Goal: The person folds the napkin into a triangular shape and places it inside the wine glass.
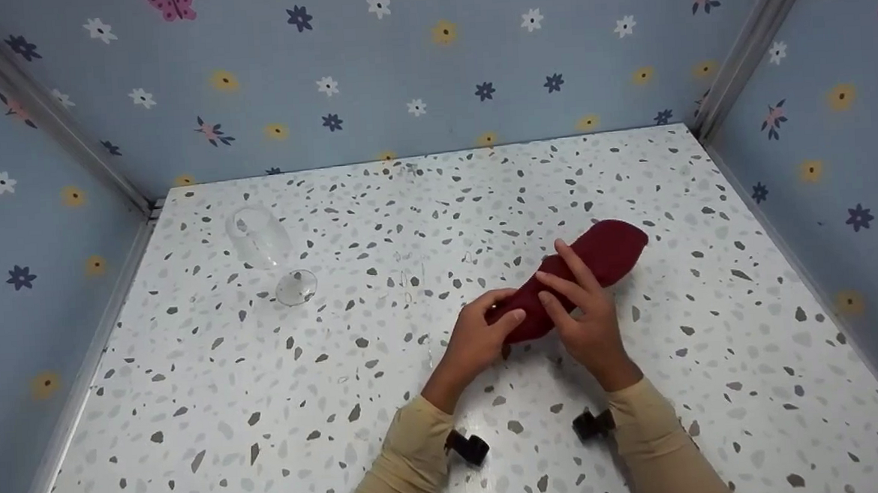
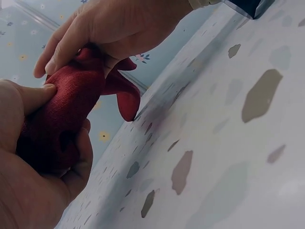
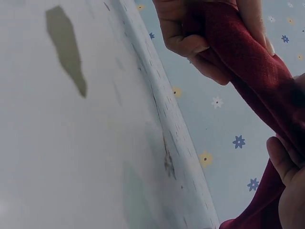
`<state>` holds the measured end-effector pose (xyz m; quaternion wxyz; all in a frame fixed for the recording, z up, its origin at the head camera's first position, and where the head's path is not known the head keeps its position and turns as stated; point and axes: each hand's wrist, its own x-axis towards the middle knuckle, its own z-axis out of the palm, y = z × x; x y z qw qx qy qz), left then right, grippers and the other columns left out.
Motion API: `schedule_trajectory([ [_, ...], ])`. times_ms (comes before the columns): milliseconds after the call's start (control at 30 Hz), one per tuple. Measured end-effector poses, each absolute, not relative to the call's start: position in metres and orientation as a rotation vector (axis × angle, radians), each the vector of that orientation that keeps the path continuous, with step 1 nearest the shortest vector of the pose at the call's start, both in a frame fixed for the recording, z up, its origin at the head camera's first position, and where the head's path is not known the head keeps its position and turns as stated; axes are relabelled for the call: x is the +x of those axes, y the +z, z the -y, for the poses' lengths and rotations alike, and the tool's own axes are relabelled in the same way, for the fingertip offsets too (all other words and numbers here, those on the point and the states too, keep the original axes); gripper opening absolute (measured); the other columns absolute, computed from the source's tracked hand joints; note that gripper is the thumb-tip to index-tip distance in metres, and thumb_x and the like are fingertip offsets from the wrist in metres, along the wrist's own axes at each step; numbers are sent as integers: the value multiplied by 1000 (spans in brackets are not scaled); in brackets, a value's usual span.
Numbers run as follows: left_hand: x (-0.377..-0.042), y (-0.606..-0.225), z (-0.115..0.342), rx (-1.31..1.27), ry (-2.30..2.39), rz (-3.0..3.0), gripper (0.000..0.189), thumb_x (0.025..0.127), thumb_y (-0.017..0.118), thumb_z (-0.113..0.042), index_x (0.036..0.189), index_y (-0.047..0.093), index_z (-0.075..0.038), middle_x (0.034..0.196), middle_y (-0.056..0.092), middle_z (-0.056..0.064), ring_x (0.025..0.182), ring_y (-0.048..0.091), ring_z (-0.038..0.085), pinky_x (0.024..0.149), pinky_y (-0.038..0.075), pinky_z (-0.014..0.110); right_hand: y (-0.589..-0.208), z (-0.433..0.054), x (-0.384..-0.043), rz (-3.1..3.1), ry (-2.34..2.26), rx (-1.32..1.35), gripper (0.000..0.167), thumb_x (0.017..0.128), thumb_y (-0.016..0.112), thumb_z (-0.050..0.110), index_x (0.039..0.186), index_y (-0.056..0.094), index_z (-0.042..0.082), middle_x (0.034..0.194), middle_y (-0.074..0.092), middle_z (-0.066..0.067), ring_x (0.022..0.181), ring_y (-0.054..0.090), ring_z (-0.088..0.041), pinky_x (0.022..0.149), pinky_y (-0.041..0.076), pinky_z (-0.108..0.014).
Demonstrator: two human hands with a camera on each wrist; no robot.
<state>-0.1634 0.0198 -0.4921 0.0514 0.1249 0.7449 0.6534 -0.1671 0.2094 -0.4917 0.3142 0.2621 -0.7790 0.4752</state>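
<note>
A dark red cloth (image 1: pixel 610 249), folded into a long bundle, is held above the right half of the table. My left hand (image 1: pixel 481 334) grips its near end, the thumb on top and the fingers curled beneath. The right hand (image 1: pixel 590 329) holds the middle, with its fingers laid across the top. In the right wrist view, the right thumb (image 3: pixel 282 160) touches the cloth's underside. A loose flap (image 2: pixel 126 100) of the cloth hangs beyond the hands in the left wrist view. On the left part of the table stands a clear stemmed glass (image 1: pixel 296 288).
The white speckled table (image 1: pixel 250 376) is bounded at the back and sides by blue flowered panels (image 1: pixel 399 61). A black wrist camera sits on each tan sleeve, the left camera (image 1: pixel 470 448) and the right camera (image 1: pixel 591 425) both close over the table.
</note>
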Motion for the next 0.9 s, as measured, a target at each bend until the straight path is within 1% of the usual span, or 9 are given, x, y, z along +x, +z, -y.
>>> schedule_trajectory([
  [100,-164,-491,-19,380,1980,-2277,31,98,66,-20,127,67,-8,118,67,8,102,63,19,85,53,35,-494,-211,-167,2085,1239,710,43,87,73,-4,128,69,5,156,39,-13,140,40,-34,114,34,-36],
  [233,-163,-491,-18,380,1991,-2240,32,99,65,-22,128,66,-8,119,66,8,102,64,19,84,54,33,-495,-210,-166,2136,1214,703,48,87,77,6,133,66,10,159,32,-14,143,34,-33,115,31,-39],
  [367,-163,-492,-18,382,2026,-2187,32,100,63,-21,128,65,-5,119,66,10,102,65,20,83,55,33,-496,-209,-165,2188,1196,684,52,84,81,12,134,65,9,160,30,-14,144,31,-34,114,30,-41],
  [567,-162,-492,-17,347,2077,-2085,30,100,63,-21,125,67,-4,116,67,10,98,67,20,79,56,32,-495,-209,-165,2200,1190,632,51,82,84,12,130,67,8,155,36,-16,140,36,-35,113,32,-40],
  [733,-162,-488,-17,326,2112,-2011,33,100,64,-22,127,66,-4,120,66,11,101,67,21,81,56,32,-496,-210,-165,2173,1249,598,49,82,84,11,129,68,8,153,40,-16,141,36,-32,114,30,-39],
  [833,-163,-489,-17,327,2101,-2019,34,99,65,-25,126,67,-6,121,66,9,105,66,20,83,56,33,-491,-208,-163,2154,1282,555,48,81,84,6,126,70,7,150,42,-19,139,37,-33,113,30,-40],
  [900,-164,-493,-17,323,2078,-2043,34,98,66,-30,125,68,-9,117,67,6,100,66,19,78,57,35,-482,-205,-159,2128,1300,522,47,79,84,0,124,71,6,147,44,-23,137,39,-37,112,31,-40],
])
